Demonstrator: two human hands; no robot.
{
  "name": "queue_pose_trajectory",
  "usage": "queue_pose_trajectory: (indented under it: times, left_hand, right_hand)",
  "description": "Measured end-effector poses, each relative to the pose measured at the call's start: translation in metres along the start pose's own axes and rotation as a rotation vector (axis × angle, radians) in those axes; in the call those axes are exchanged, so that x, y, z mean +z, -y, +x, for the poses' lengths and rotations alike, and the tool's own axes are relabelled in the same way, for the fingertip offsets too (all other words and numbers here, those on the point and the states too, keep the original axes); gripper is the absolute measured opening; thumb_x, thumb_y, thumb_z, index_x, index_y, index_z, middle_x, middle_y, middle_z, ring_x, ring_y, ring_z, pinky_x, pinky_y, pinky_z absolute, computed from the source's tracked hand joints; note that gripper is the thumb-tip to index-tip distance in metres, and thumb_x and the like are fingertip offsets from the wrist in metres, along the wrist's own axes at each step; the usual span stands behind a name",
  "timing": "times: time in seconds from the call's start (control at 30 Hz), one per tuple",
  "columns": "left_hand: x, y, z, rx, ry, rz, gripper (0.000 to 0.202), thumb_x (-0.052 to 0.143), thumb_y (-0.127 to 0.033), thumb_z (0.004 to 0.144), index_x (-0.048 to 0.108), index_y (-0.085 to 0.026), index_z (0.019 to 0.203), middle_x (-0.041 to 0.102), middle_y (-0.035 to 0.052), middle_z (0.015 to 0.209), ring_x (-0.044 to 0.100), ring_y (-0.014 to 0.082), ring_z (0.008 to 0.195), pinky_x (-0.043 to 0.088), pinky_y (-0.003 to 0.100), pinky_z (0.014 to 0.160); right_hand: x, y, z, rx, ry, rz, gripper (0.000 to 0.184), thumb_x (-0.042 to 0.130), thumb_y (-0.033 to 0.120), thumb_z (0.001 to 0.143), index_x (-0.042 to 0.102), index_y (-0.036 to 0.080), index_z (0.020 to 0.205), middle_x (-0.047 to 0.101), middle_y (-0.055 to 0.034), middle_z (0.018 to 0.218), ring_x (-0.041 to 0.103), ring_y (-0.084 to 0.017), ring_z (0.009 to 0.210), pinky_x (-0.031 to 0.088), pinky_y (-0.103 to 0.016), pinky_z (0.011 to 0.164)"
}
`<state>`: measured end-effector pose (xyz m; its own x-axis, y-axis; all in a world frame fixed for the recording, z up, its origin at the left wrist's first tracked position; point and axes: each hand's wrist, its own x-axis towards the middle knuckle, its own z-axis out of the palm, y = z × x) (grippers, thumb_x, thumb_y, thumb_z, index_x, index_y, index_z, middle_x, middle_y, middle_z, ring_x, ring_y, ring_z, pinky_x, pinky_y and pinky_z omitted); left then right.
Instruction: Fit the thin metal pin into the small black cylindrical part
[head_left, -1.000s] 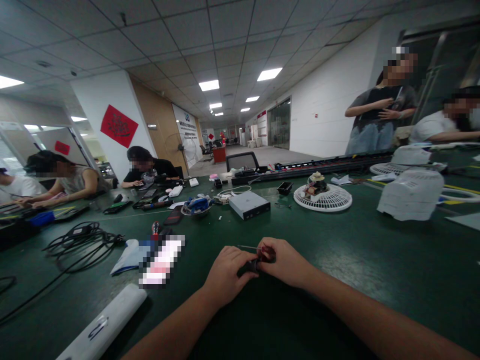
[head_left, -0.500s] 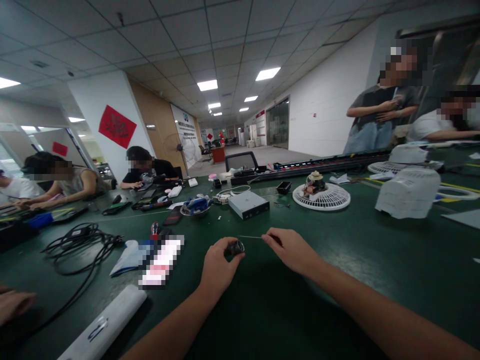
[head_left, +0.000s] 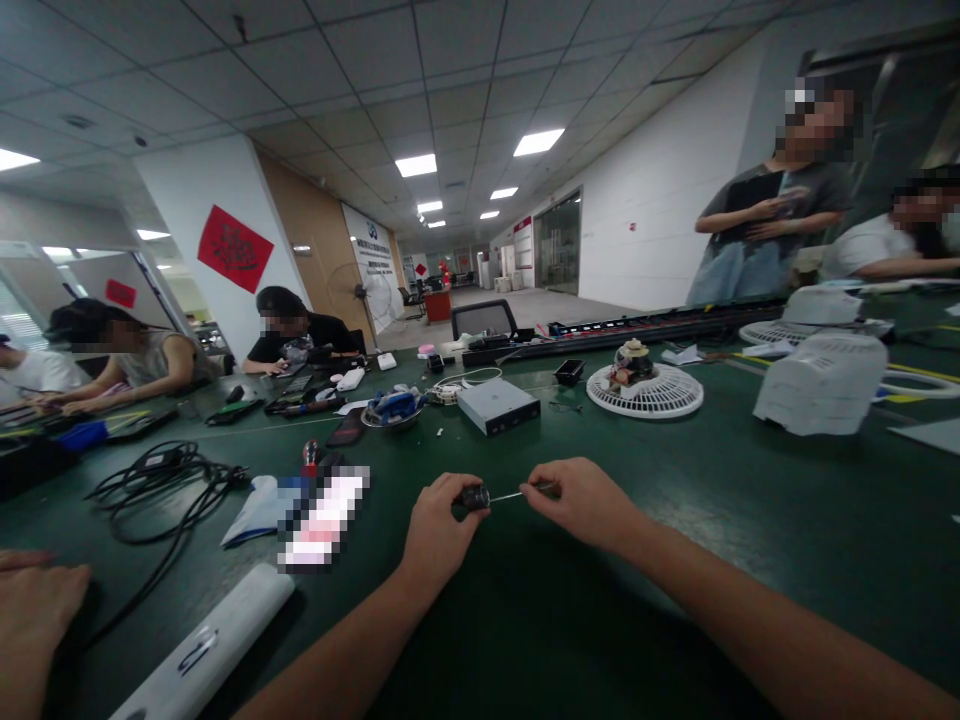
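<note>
A: Where's the part?
B: Small black cylinder (head_left: 474, 496), lower middle of frame; your left hand (head_left: 441, 525) pinches it; your right hand (head_left: 579, 503) pinches a thin metal rod (head_left: 510, 495) touching it; hold both in line.

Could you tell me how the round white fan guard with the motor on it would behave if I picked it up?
It would probably feel top-heavy, since the motor sits up on the centre of the fan guard. The thin ribbed plastic may flex at its rim. Lying flat on the green workbench, it seems unlikely to tip when nudged gently.
</note>
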<state>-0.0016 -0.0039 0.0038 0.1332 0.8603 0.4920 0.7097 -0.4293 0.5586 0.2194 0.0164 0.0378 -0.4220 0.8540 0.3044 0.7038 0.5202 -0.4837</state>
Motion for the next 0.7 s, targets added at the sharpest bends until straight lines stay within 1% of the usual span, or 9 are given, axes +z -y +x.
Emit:
queue_pose_trajectory:
  times: [0.1,0.2,0.27,0.33,0.4,0.47,0.53,0.63,0.7]
  left_hand:
    - [-0.0009,-0.001,0.0002,0.007,0.003,-0.002,0.032,0.074,-0.015,0.073,0.066,-0.024,0.103,0.067,0.0017,0.101,0.063,0.02,0.092,0.051,0.037,0.085]
    - [-0.0006,-0.0019,0.0,0.008,0.005,-0.004,0.034,0.075,-0.016,0.072,0.066,-0.024,0.103,0.068,0.0011,0.101,0.063,0.0196,0.092,0.051,0.036,0.085]
    - [0.0,-0.0022,-0.0005,0.012,0.014,-0.005,0.033,0.076,-0.015,0.071,0.066,-0.024,0.101,0.068,0.001,0.1,0.063,0.0194,0.091,0.051,0.036,0.085]
    - [0.0004,-0.0023,-0.0009,0.02,0.033,-0.013,0.033,0.075,-0.014,0.071,0.066,-0.025,0.101,0.068,0.0008,0.1,0.063,0.0191,0.092,0.051,0.035,0.085]
    - [0.0004,-0.0022,-0.0011,0.025,0.049,-0.02,0.034,0.075,-0.015,0.072,0.066,-0.025,0.103,0.067,0.0003,0.101,0.063,0.0187,0.093,0.05,0.034,0.085]
    - [0.0001,-0.0019,-0.001,0.02,0.06,-0.02,0.034,0.075,-0.015,0.073,0.066,-0.025,0.104,0.067,0.0003,0.101,0.063,0.0187,0.093,0.05,0.035,0.086]
    - [-0.0003,-0.0017,-0.001,0.006,0.061,-0.014,0.033,0.075,-0.015,0.072,0.067,-0.025,0.103,0.068,0.0008,0.101,0.063,0.0194,0.094,0.05,0.036,0.087]
    - [-0.0011,-0.0025,-0.0013,0.006,0.073,-0.008,0.032,0.075,-0.014,0.072,0.067,-0.025,0.101,0.068,0.001,0.101,0.063,0.0201,0.094,0.049,0.036,0.087]
    - [-0.0017,-0.0036,-0.0014,0.023,0.086,-0.002,0.032,0.075,-0.014,0.072,0.067,-0.025,0.102,0.068,0.001,0.102,0.063,0.0204,0.095,0.049,0.037,0.088]
  right_hand:
    - [-0.0012,-0.0002,0.0001,0.016,0.002,0.09,0.032,0.05,0.042,0.089,0.072,0.02,0.084,0.069,-0.0031,0.072,0.059,-0.016,0.062,0.038,-0.028,0.057]
    - [-0.0023,-0.0006,0.0006,0.048,-0.045,0.027,0.031,0.051,0.042,0.088,0.072,0.019,0.083,0.069,-0.0043,0.072,0.059,-0.017,0.063,0.037,-0.029,0.058]
    - [-0.0031,-0.0012,0.0008,0.058,-0.011,0.007,0.033,0.051,0.042,0.088,0.072,0.019,0.078,0.068,-0.0041,0.068,0.058,-0.016,0.06,0.036,-0.029,0.056]
    - [-0.0035,-0.002,0.0008,0.049,0.042,0.049,0.036,0.049,0.043,0.089,0.071,0.018,0.075,0.066,-0.0032,0.064,0.056,-0.015,0.057,0.035,-0.028,0.054]
    - [-0.0031,-0.0025,0.001,0.047,0.052,0.085,0.037,0.048,0.044,0.09,0.071,0.018,0.077,0.065,-0.0029,0.065,0.055,-0.015,0.057,0.035,-0.028,0.053]
    - [-0.0018,-0.0019,0.0011,0.081,0.015,0.049,0.036,0.048,0.045,0.089,0.071,0.019,0.08,0.066,-0.0034,0.066,0.056,-0.016,0.058,0.035,-0.028,0.053]
    - [-0.0004,0.0,0.0008,0.11,-0.003,-0.019,0.035,0.05,0.046,0.088,0.071,0.02,0.077,0.066,-0.0041,0.066,0.056,-0.016,0.058,0.035,-0.028,0.053]
    - [0.0002,0.003,-0.0002,0.076,0.043,-0.02,0.037,0.05,0.045,0.088,0.069,0.02,0.07,0.065,-0.0034,0.062,0.054,-0.015,0.055,0.033,-0.027,0.051]
    - [-0.0003,0.0036,-0.0007,0.053,0.057,0.028,0.037,0.049,0.045,0.088,0.069,0.02,0.071,0.064,-0.0026,0.062,0.054,-0.015,0.054,0.033,-0.027,0.051]
